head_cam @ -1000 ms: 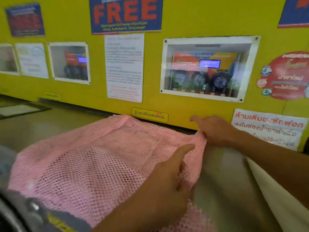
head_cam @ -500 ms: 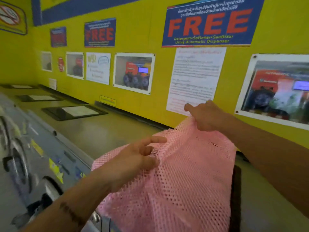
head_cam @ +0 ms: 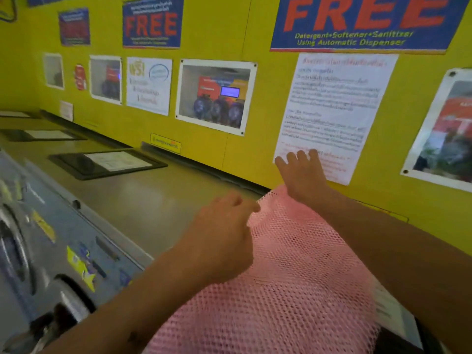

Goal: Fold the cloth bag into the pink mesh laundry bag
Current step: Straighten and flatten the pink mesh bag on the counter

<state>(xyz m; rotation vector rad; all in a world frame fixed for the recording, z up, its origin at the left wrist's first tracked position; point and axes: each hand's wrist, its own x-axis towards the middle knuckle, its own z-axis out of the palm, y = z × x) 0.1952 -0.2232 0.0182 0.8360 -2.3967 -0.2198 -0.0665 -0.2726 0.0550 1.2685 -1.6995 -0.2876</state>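
A: Where is the pink mesh laundry bag (head_cam: pixel 293 277)?

B: Spread on the machine top (head_cam: pixel 143 200); it lies under both forearms, its far edge just behind the right hand (head_cam: pixel 302 175).

A: And the fingers?

B: Right fingers (head_cam: pixel 292 158) are splayed flat, gripping nothing; the left hand (head_cam: pixel 224 241) is loosely curled at the mesh's edge; whether it pinches, I cannot tell.

Pink mesh laundry bag (head_cam: pixel 293 284), rumpled (open weave), spread over the machine top

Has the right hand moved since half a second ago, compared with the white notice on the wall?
Yes. The right hand has opened and gone up: its fingers now overlap the bottom of the white notice, above the pink bag.
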